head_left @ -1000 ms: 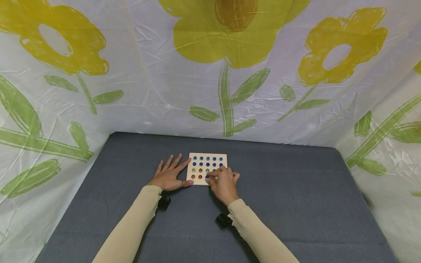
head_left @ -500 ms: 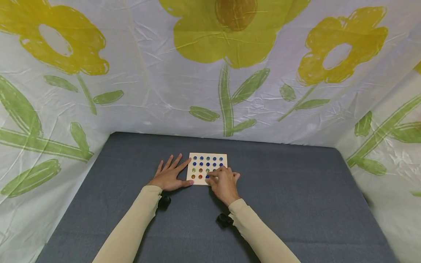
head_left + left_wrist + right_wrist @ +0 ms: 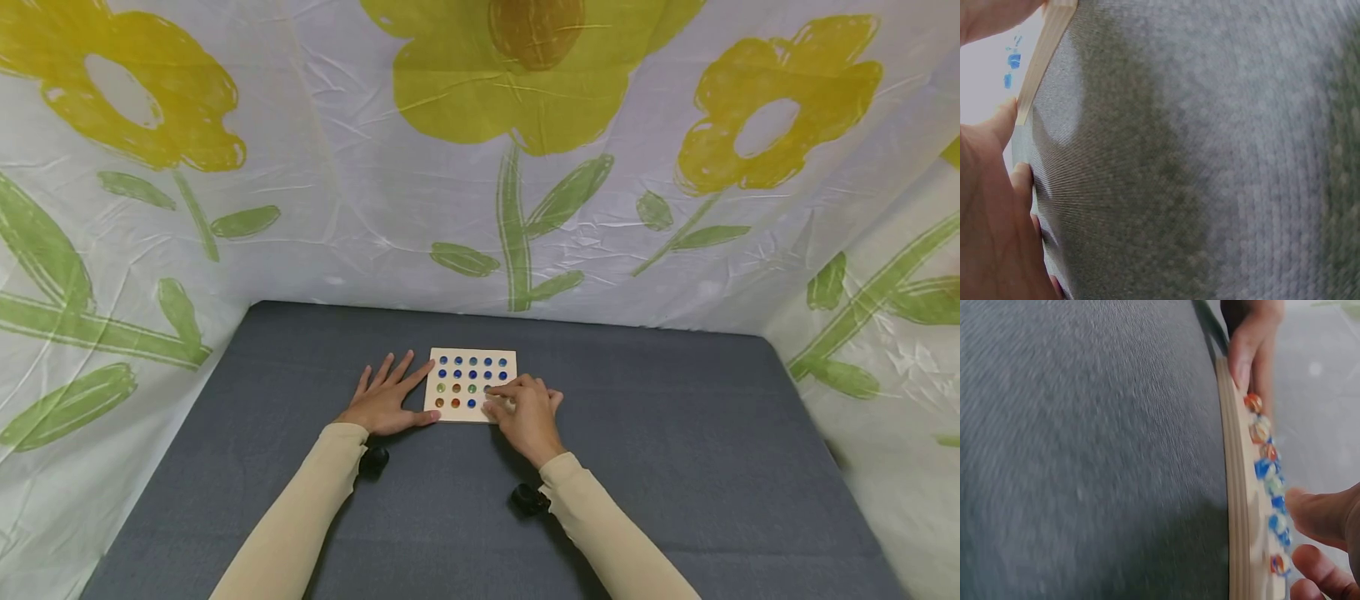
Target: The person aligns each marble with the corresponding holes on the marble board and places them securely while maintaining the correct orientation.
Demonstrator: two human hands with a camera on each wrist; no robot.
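Observation:
A pale wooden board (image 3: 450, 417) with rows of glass marbles lies flat on the table. Blue marbles fill its two far rows; nearer ones are green, orange and blue. My left hand (image 3: 384, 408) spreads its fingers beside the board, thumb and index finger touching its left edge. Over the near right part hovers my right hand (image 3: 528, 421), thumb and index finger apart with no marble visible between them. A blue marble (image 3: 471, 403) sits in the front row left of that thumb. In the right wrist view, an orange marble (image 3: 1280, 564) rests near the fingers. My right hand hides some of the board.
A dark grey cloth (image 3: 675, 467) covers the table. Behind and beside it hangs a white sheet (image 3: 337, 208) printed with yellow flowers. Each wrist carries a small black camera, one of them the right wrist camera (image 3: 528, 500).
My right hand has shifted right along the board, away from the blue marble in the front row, which is now uncovered. My left hand stays in place.

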